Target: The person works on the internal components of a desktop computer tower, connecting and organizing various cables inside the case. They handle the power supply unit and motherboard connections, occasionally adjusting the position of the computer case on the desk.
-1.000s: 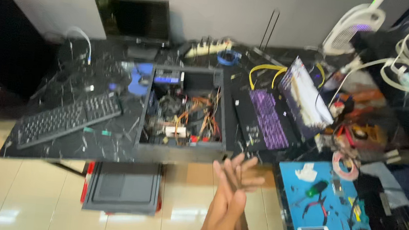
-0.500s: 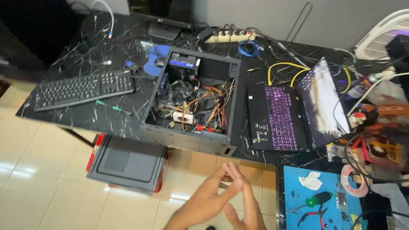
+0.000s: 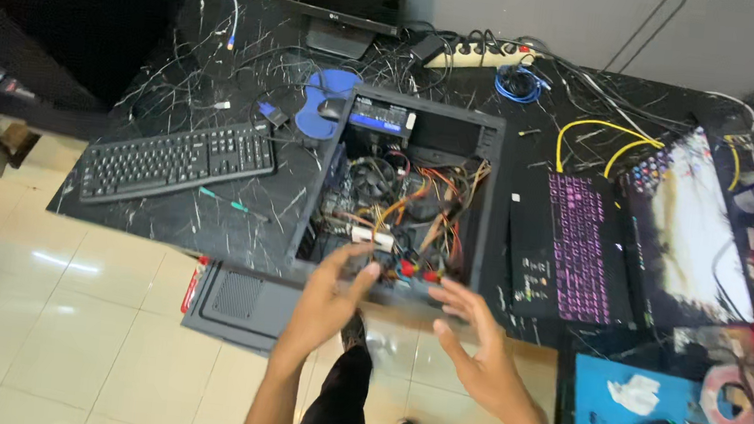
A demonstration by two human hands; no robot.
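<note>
The fingers [image 3: 355, 270] of the left hand [image 3: 324, 304] are spread and empty, their tips at the near edge of the open computer case [image 3: 397, 195], which lies on its side on the dark marbled worktop [image 3: 186, 92]. The fingers [image 3: 461, 298] of the right hand [image 3: 478, 355] are also spread loose, holding nothing, just short of the same edge and near the left hand but apart from it. Beyond both sets of fingertips, inside the case, sit a fan [image 3: 369, 176] and a tangle of orange, red and black wires [image 3: 428, 203]. Left of the left fingers a black keyboard [image 3: 177, 160] lies on the worktop. Right of the right fingers an open laptop [image 3: 632, 241] shows purple-lit keys. Below the fingers, a grey case panel [image 3: 239, 305] rests on the tiled floor [image 3: 62, 320].
</note>
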